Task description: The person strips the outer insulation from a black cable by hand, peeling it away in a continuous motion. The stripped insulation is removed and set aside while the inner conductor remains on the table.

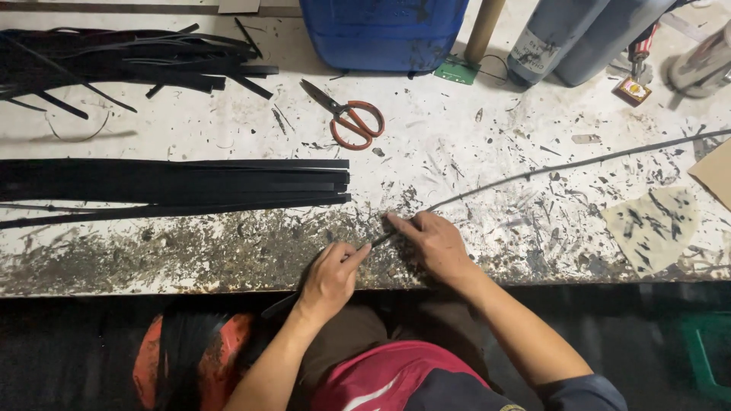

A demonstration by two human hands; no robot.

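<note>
A long thin black strip (548,169) runs from the far right of the white workbench (472,144) down to my hands at the front edge. My right hand (434,243) presses the strip flat on the bench with its fingers on top. My left hand (329,275) is closed around a dark tool or blade handle whose tip meets the strip between the two hands; the tool itself is mostly hidden. A neat stack of long black strips (175,186) lies to the left of my hands.
Orange-handled scissors (346,118) lie further back. A loose heap of black strips (129,61) sits at the back left. A blue container (381,30), a wooden post (484,30) and grey cylinders (571,34) stand at the rear. A stained cloth patch (655,224) lies right.
</note>
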